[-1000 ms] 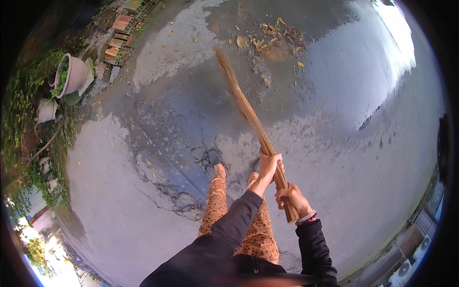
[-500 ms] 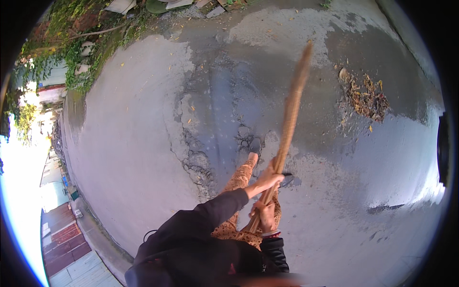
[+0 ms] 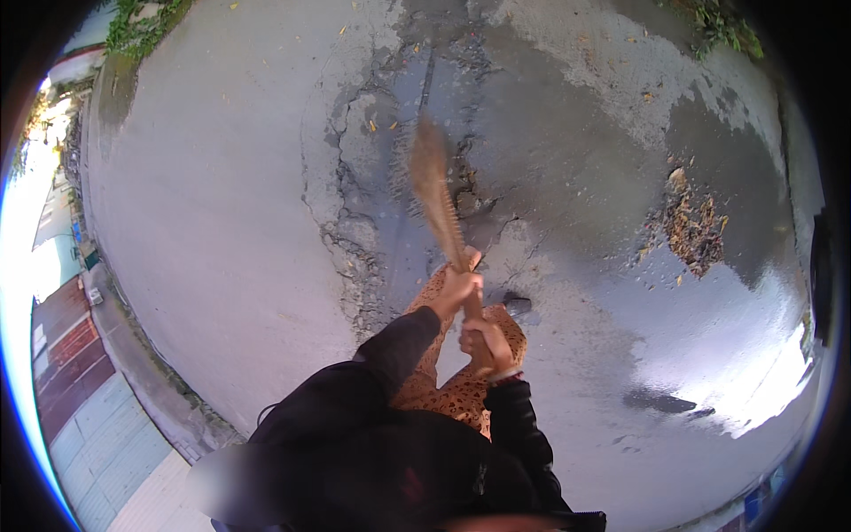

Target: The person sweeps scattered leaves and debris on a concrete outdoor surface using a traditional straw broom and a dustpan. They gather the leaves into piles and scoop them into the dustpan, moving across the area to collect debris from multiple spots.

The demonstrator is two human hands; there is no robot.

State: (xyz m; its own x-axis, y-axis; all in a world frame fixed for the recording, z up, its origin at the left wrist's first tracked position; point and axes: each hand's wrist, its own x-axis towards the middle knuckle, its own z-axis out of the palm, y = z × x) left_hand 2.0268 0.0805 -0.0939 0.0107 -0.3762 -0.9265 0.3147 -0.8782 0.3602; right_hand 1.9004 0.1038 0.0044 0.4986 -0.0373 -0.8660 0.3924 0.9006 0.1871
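Both my hands are wrapped round a long brown pole-like tool [image 3: 436,191]. My left hand [image 3: 456,288] grips it farther out, and my right hand [image 3: 492,344] holds it closer to my body. The tool points away from me over a shallow puddle [image 3: 403,230]. Its far part looks wider and is smeared by motion, so its exact kind cannot be made out. A thin dark streak, perhaps a shadow or reflection, runs beyond its tip. I cannot tell whether the tip touches the ground.
Cracked, broken concrete [image 3: 355,257] edges the puddle. A heap of dry leaves [image 3: 696,230] lies on wet ground at the right. Green plants [image 3: 722,31] grow at the far right, and metal roofing sheets [image 3: 97,426] show at the lower left. My shoe [image 3: 516,304] stands near the tool.
The tool has swung left, its far end moving from the right side to over the puddle. Both hands went with it, still gripping. The view has shifted, and my feet have changed position.
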